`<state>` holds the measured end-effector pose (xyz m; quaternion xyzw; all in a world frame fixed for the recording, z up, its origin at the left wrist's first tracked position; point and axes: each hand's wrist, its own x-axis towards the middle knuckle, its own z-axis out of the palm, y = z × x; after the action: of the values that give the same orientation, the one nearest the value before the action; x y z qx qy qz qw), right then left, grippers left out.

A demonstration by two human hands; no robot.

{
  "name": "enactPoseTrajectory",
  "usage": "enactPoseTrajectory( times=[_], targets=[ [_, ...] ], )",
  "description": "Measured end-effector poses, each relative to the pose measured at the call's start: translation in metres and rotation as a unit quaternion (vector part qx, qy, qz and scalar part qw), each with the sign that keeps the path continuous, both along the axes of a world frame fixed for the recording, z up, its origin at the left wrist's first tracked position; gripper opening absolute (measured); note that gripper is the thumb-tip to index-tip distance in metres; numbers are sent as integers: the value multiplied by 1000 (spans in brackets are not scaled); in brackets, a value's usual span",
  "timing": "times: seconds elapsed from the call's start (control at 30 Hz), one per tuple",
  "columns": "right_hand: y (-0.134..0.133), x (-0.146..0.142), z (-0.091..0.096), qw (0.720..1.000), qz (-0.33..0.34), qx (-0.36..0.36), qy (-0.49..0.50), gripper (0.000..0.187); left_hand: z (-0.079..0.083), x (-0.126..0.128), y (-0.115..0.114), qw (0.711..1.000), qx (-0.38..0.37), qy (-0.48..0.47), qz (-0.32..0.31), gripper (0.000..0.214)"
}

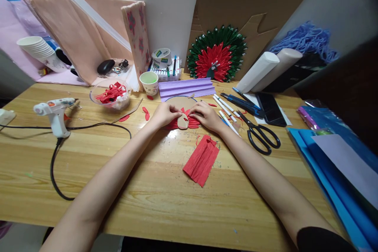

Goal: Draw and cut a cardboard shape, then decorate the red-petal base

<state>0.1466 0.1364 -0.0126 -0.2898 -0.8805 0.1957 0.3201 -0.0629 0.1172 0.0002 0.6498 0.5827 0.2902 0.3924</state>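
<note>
A round cardboard piece point(179, 103) lies on the wooden table point(147, 189), with red paper petals point(193, 123) fanned on its near side and a small cardboard shape point(183, 121) on top. My left hand point(164, 115) presses its fingertips on the left of the petals, fingers pinched together. My right hand point(206, 115) rests on the right of the petals, fingers curled down onto them. A folded piece of red crepe paper point(201, 159) lies just in front of my right wrist.
A hot glue gun point(54, 112) with black cord stands at left. A bowl of red petals point(111, 95), paper cup point(149, 82), purple crepe paper point(186, 87), markers point(226, 109), black scissors point(260, 134), a phone point(270, 109) and blue sheets point(330, 161) surround the work. A finished peacock fan point(217, 54) leans on cardboard.
</note>
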Motion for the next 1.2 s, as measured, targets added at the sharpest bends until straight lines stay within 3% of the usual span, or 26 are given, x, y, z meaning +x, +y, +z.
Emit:
enactPoseTrajectory(
  times=[0.37,0.47,0.6,0.7,0.8,0.9,1.0,1.1,1.2],
  targets=[
    [0,0,0,1000,2,-3,-4,8,2,0,0,999,-23,-33,-2,15],
    [0,-1,0,1000,2,-2,4,8,16,-6,1,998,-46,-50,-4,22],
    [-1,0,0,1000,2,-5,-2,9,50,-37,2,996,-29,-78,30,29],
    [-1,0,0,1000,2,-8,-2,9,70,-67,-1,996,-15,-1,83,24],
    [-1,0,0,1000,4,-6,-1,9,73,-86,-4,987,-33,105,115,19],
    [-1,-1,0,1000,4,-2,-3,10,69,-86,-7,969,-45,209,124,16],
    [-1,-1,0,1000,6,-2,0,12,73,-78,-13,958,-21,254,131,17],
    [-1,-1,0,1000,9,-2,6,12,87,-73,-33,957,26,262,123,21],
    [-2,-1,0,1000,10,-4,7,11,101,-81,-69,956,30,267,118,25]
  ],
)
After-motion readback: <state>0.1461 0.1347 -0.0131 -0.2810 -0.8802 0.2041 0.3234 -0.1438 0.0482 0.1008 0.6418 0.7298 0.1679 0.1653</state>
